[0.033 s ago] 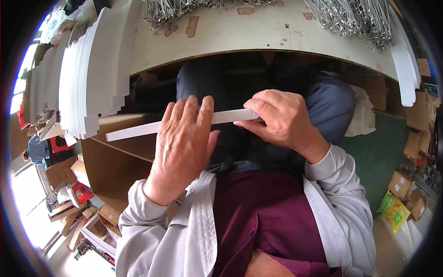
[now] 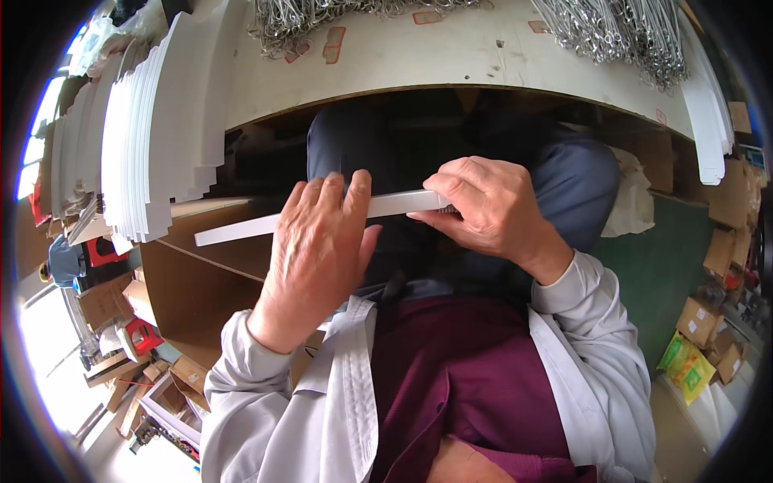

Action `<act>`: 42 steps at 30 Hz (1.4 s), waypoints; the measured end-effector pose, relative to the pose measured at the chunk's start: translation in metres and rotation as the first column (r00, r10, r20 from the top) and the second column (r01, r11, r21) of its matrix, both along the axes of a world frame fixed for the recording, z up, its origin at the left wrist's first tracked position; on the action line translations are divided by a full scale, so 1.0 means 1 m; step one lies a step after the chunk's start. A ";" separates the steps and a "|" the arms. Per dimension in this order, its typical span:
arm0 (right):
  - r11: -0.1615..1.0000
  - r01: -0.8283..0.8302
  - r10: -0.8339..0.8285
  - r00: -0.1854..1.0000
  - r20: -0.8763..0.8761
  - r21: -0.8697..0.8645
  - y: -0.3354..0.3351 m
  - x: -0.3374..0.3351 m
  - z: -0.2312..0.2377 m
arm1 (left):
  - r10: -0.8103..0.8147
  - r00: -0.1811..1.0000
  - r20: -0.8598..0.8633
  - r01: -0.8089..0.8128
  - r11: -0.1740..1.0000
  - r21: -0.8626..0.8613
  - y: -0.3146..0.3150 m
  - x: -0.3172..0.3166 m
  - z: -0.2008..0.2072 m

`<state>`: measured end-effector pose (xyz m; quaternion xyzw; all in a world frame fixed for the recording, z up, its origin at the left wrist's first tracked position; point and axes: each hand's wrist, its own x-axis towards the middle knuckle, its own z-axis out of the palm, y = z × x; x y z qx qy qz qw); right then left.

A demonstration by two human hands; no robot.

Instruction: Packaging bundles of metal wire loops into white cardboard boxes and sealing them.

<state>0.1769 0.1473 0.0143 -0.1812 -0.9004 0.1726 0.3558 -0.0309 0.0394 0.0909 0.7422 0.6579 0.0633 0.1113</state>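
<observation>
A long, narrow white strip point(image 2: 394, 203) lies slantwise in front of my body, above my lap. At its right end my right hand point(image 2: 487, 205) pinches it between thumb and fingers. Small ridges show by the pinch, but I cannot make out what they are. Across the strip's middle lies my left hand point(image 2: 318, 249), back up, fingers stretched out and thumb apart. Its palm side is hidden, so how firmly it touches the strip is not visible. The strip's left end sticks out past this hand.
A white worktable point(image 2: 386, 60) spans the far side, with bunches of metal wire hooks point(image 2: 620, 36) on it. Stacked white panels point(image 2: 133, 153) stand at the left, above an open cardboard box point(image 2: 189, 294). More white strips point(image 2: 708, 145) hang over the table's right end. Cartons point(image 2: 699, 320) lie far right.
The white strip's left end has shifted slightly to the right. My left hand has barely moved, and my right hand keeps its pinch.
</observation>
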 end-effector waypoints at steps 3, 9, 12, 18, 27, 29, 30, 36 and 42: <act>1.000 -0.006 0.006 1.000 0.005 -0.001 -0.005 0.002 -0.006 | 0.001 0.998 0.061 0.003 0.998 -0.061 0.001 -0.005 -0.017; 0.905 -0.076 0.032 0.993 -0.111 -0.418 0.003 0.011 0.000 | -0.041 0.962 0.270 0.087 0.984 -0.159 0.004 -0.018 -0.037; 0.708 -0.024 -0.086 0.989 -0.120 -0.706 0.005 0.014 -0.006 | 0.301 0.755 0.582 0.111 0.817 -0.567 0.018 -0.025 -0.028; 0.178 -0.069 -0.178 0.979 -0.101 -0.982 0.001 0.014 -0.010 | 0.425 0.629 0.651 0.126 0.771 -0.625 0.012 -0.020 -0.047; 0.181 -0.003 -0.068 0.998 -0.015 -0.984 -0.032 0.001 -0.042 | 0.251 0.839 0.483 -0.052 0.920 -0.388 -0.024 0.032 -0.073; 0.174 -0.051 -0.106 0.992 -0.070 -0.983 -0.041 -0.004 -0.046 | 0.197 0.852 0.484 -0.044 0.950 -0.309 -0.023 0.033 -0.074; 0.175 -0.100 -0.146 0.981 -0.126 -0.980 -0.044 -0.006 -0.046 | 0.210 0.855 0.473 -0.061 0.949 -0.310 -0.022 0.033 -0.077; 0.152 -0.167 -0.277 0.939 -0.204 -0.974 -0.045 0.010 -0.038 | 0.279 0.798 0.534 -0.125 0.944 -0.307 -0.017 0.015 -0.082; 0.701 0.032 -0.184 0.973 -0.137 -0.712 -0.059 0.005 -0.038 | 0.286 0.746 0.601 -0.111 0.944 -0.312 -0.017 0.021 -0.086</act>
